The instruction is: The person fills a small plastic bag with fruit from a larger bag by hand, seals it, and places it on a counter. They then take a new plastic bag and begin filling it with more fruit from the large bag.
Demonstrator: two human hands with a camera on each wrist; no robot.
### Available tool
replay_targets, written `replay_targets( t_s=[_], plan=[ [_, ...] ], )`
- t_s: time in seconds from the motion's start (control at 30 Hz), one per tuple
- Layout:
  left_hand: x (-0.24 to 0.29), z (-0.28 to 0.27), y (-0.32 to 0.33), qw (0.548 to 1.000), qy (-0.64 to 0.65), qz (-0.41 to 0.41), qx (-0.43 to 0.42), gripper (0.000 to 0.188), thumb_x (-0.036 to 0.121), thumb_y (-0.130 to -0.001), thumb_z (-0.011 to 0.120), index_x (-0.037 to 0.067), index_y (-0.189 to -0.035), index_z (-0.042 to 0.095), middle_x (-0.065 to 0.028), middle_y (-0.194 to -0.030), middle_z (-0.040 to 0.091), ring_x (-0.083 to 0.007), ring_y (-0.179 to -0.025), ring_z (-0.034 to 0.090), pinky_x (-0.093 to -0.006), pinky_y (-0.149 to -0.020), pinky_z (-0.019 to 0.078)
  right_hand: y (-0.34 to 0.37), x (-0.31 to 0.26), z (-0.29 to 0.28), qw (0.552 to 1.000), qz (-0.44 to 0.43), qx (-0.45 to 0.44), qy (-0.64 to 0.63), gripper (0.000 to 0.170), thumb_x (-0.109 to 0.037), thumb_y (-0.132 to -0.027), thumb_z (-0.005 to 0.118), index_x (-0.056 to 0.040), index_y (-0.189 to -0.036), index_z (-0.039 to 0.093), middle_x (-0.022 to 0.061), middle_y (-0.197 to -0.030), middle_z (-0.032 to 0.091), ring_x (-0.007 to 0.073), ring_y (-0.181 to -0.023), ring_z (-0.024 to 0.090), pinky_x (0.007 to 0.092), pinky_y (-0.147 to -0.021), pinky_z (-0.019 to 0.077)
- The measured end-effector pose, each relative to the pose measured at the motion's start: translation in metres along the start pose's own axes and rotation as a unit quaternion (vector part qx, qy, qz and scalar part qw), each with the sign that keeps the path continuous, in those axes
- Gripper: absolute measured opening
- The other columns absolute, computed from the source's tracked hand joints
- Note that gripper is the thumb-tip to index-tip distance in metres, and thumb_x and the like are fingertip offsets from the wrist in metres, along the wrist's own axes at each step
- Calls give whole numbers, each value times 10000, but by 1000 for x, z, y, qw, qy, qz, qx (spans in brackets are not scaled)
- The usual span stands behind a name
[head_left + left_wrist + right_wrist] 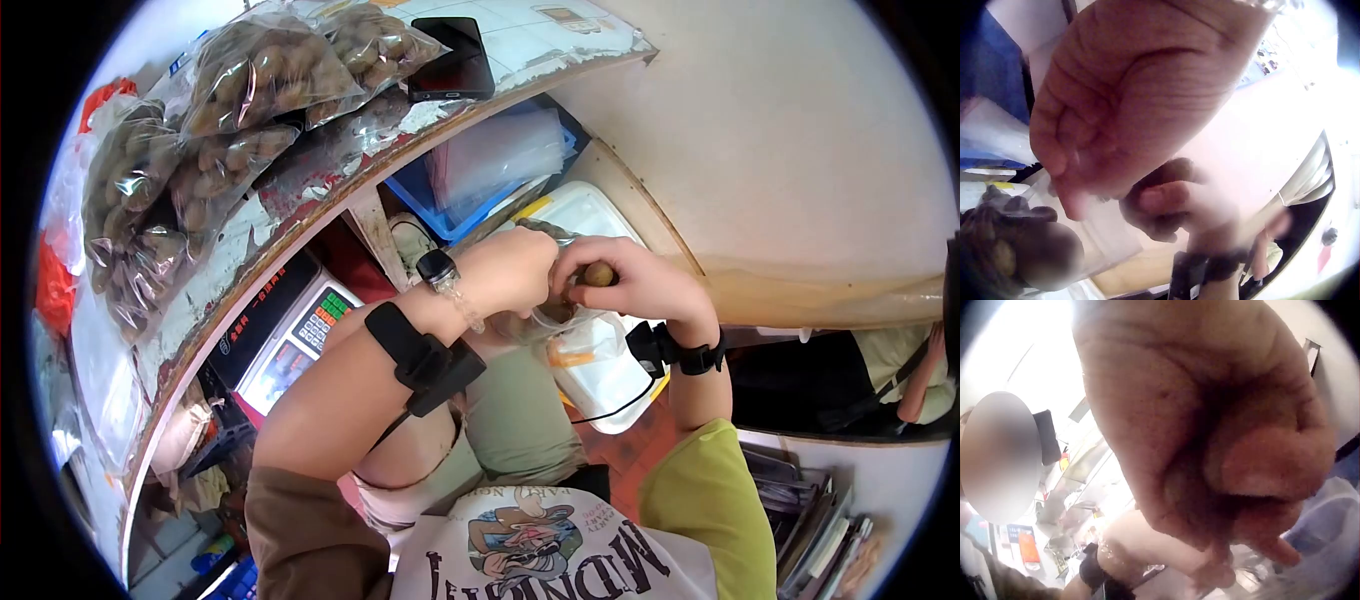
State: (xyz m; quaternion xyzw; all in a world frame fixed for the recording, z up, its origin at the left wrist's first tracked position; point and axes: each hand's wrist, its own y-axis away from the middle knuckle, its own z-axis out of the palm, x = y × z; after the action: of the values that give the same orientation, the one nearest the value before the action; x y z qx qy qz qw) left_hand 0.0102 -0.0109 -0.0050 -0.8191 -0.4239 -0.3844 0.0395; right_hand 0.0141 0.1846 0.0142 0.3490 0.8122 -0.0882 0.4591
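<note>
In the head view, my left hand [515, 270] has its fingers curled, pinching the edge of a clear plastic bag [560, 318] in front of my lap. Beside it, my right hand [645, 285] grips a small round brown fruit [599, 274] between thumb and fingers. The left wrist view shows the left hand [1129, 100] bunched on thin clear plastic, with brown fruits in a bag [1004, 256] below. Curled fingers of the right hand [1210, 431] fill the right wrist view, partly hiding what lies in the palm.
Bags of brown fruits [270, 75] and a black phone [452, 60] lie on the worn counter [335, 180]. Below are a digital scale [300, 335] and a blue tray [430, 205] with plastic bags. A white container [605, 375] stands beneath my hands. Another person [930, 385] is at right.
</note>
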Motion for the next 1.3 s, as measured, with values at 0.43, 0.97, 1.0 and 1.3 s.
replay_targets(
  t_s=[0.43,0.97,1.0,1.3],
  plan=[
    [2,-4,0,999,3,-36,-34,259,16,-718,583,-23,-962,658,-179,-750,668,-274,-716,681,-362,-631,516,-3,-12,25,986,30,42,157,280,-94,-742,682,-32,-1008,625,173,-816,636,320,-728,609,354,-691,492],
    [-6,1,-3,999,-33,-14,-21,321,45,-704,603,-26,-1013,656,-178,-752,673,-269,-717,679,-358,-662,522,0,-21,30,984,74,73,147,276,-114,-723,761,-23,-952,636,137,-648,571,239,-565,531,319,-568,455],
    [-6,0,-4,999,-35,-11,-24,325,46,-699,605,-28,-1012,655,-180,-748,671,-272,-717,679,-362,-658,523,0,-22,30,984,74,72,147,276,-114,-723,761,-23,-952,636,137,-648,571,239,-565,531,319,-568,455],
    [-7,0,-2,1000,-19,-20,-1,273,17,-677,625,-44,-940,666,-217,-756,662,-311,-760,680,-392,-673,527,6,-13,29,981,20,191,33,184,-107,-819,704,-39,-978,640,0,-732,572,75,-646,507,240,-545,404]
  ],
)
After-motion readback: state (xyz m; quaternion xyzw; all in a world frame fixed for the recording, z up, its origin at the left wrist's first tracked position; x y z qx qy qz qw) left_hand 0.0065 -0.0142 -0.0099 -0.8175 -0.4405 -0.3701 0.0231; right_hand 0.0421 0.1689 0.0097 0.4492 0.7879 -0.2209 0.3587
